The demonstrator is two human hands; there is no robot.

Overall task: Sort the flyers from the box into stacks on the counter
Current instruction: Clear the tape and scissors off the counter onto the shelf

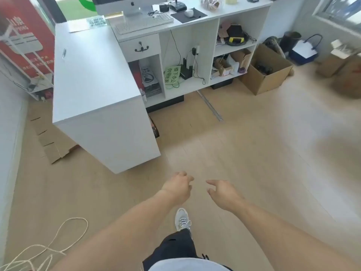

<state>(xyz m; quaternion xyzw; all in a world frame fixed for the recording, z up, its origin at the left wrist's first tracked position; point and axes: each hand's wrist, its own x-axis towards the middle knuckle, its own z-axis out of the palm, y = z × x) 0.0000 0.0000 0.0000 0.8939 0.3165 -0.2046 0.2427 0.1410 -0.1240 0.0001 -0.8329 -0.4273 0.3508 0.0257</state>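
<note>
Two hands, left (176, 187) and right (222, 194); one shoe (182, 219); one keyboard (144, 24); one open cardboard box (267, 72).

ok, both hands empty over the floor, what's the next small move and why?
Probably a step toward the counter. The left hand and right hand hold nothing and hang over bare floor, well short of it. An open cardboard box stands on the floor at the right, but I can't tell whether it holds flyers.
</note>
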